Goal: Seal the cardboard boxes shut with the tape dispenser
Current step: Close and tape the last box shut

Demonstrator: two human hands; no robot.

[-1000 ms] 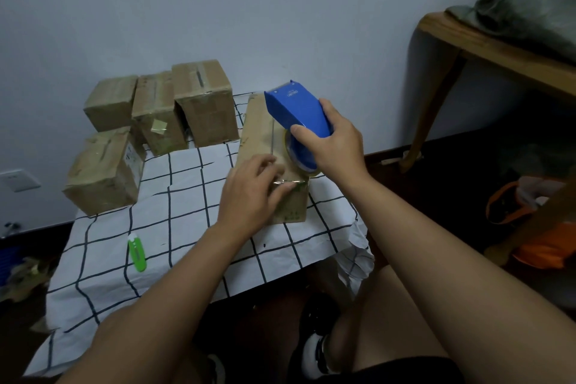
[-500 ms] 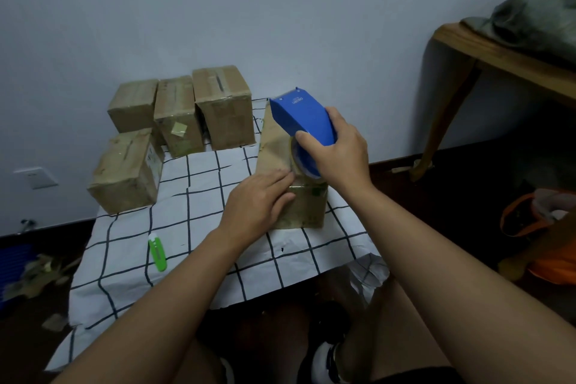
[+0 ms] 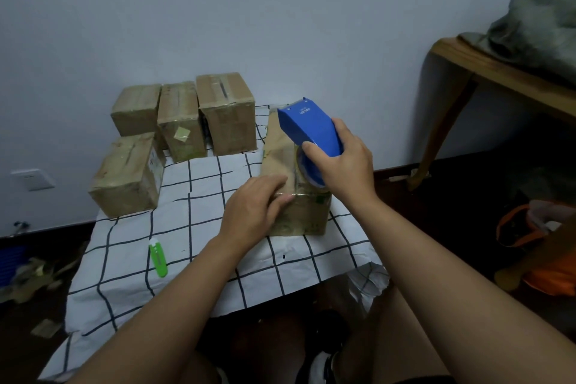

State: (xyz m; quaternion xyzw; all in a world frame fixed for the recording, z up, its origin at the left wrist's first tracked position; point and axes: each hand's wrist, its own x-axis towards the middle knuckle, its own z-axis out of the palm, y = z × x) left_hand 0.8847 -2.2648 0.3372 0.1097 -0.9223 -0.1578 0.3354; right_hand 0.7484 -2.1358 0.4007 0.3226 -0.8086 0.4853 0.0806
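- At frame centre our left hand (image 3: 254,206) lies flat, fingers straight, pressing the tape end onto the near edge of the cardboard box (image 3: 294,184); it has slid slightly right since a second ago.
- Just beyond, our right hand (image 3: 343,162) grips the blue tape dispenser (image 3: 308,131), which has barely advanced; we judge the sealing stroke just begun.
- Upper left, four more boxes (image 3: 174,134) wait.

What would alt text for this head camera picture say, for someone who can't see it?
A person's right hand grips a blue tape dispenser on top of a cardboard box, while the left hand presses its near edge. Four more boxes stand behind on a checked cloth, beside a green cutter.
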